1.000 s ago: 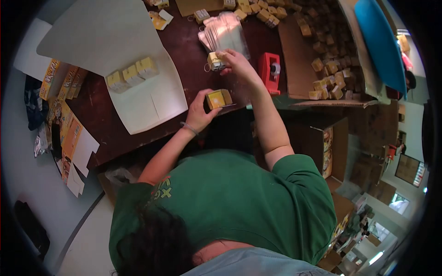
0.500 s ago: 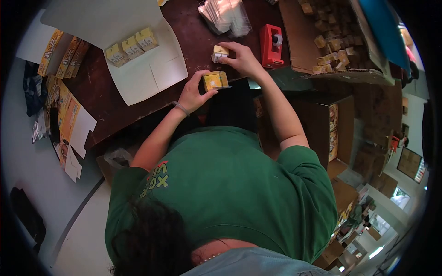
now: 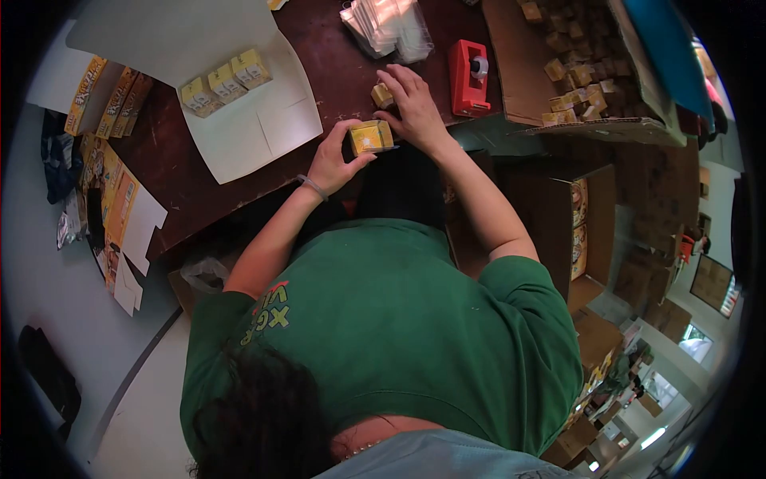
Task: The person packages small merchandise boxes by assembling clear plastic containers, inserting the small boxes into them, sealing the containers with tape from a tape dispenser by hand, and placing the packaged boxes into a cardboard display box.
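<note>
My left hand [image 3: 329,160] is closed round a small yellow box [image 3: 371,138], thumb on the near side and fingers behind it. Just beyond it, my right hand [image 3: 415,108] has its fingers curved over a second small yellow box [image 3: 382,96], partly hidden by them. The right thumb reaches down close to the first box. Both hands are at the near edge of the dark red table [image 3: 335,88]. To the left, a row of yellow boxes [image 3: 227,82] stands in an unfolded white carton [image 3: 275,136].
A red tape dispenser [image 3: 469,80] stands right of my hands. Behind are stacked clear plastic sleeves [image 3: 388,28]. A large cardboard box [image 3: 519,88] of small yellow boxes is at the right. Orange printed cartons [image 3: 116,96] stand at the left edge.
My right hand has turned, its fingers now reaching up and over; the small box in it shows a yellow side instead of white. The left hand has barely moved.
</note>
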Tool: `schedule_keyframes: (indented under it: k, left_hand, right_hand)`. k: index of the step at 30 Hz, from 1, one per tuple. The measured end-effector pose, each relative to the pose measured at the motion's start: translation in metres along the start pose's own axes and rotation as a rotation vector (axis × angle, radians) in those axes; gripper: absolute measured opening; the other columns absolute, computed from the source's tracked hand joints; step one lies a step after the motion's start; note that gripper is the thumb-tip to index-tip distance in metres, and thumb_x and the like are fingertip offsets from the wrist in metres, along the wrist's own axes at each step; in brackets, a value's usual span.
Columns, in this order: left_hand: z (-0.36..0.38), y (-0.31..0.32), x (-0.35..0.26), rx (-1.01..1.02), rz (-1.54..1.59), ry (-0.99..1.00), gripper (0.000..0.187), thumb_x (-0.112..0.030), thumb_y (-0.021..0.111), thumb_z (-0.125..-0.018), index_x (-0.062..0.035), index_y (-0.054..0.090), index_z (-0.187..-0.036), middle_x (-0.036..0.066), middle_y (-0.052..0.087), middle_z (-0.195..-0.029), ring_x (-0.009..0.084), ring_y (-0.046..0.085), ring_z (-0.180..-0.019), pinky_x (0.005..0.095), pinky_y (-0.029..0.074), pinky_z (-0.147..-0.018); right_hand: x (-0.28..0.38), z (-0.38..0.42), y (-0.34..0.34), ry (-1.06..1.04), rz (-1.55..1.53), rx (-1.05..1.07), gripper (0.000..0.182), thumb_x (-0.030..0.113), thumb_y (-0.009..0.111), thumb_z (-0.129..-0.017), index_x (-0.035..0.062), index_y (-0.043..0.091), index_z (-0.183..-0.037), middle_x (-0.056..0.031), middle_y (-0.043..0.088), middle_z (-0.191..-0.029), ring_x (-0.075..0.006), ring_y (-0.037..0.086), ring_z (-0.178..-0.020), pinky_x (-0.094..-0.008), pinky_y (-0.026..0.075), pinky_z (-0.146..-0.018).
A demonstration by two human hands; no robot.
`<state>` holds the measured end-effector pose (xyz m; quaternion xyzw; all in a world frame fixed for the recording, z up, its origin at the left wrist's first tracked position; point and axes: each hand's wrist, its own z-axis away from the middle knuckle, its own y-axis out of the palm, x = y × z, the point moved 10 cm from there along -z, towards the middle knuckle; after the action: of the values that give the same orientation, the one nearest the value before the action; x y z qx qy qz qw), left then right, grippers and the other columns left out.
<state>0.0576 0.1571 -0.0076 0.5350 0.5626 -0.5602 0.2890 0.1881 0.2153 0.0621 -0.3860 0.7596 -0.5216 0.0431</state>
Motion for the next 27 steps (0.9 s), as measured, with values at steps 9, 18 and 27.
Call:
schedule_keyframes:
  k: [9,18,27]
  left_hand:
    - [-0.002,-0.001,-0.001,0.006,0.009,-0.021,0.060,-0.020,0.081,-0.076,-0.0044,0.049,-0.124,0.017,0.062,-0.118,0.0333,0.061,-0.112,0.0389,0.047,-0.097]
    - [-0.004,0.000,-0.003,0.013,-0.003,-0.006,0.059,-0.021,0.081,-0.077,-0.0043,0.048,-0.124,0.016,0.061,-0.117,0.0331,0.061,-0.112,0.0388,0.047,-0.097]
    - [-0.015,0.001,0.005,0.019,0.022,-0.046,0.061,-0.022,0.081,-0.077,-0.0044,0.047,-0.125,0.016,0.063,-0.113,0.0296,0.062,-0.109,0.0372,0.048,-0.095]
  right_hand:
    - [-0.046,-0.009,0.023,0.098,-0.113,0.132,0.060,0.031,0.080,-0.076,0.0041,0.056,-0.124,-0.0139,0.059,-0.117,-0.0341,0.056,-0.111,-0.0410,0.049,-0.093]
    - [-0.034,-0.002,0.004,0.018,-0.174,0.060,0.065,0.023,0.078,-0.080,0.0063,0.050,-0.137,-0.0167,0.057,-0.124,-0.0332,0.056,-0.115,-0.0408,0.048,-0.095]
    - [0.030,-0.014,-0.004,0.206,-0.947,0.615,0.054,0.010,0.071,-0.087,0.0056,0.053,-0.137,-0.0081,0.065,-0.119,-0.0179,0.062,-0.107,-0.0329,0.050,-0.092]
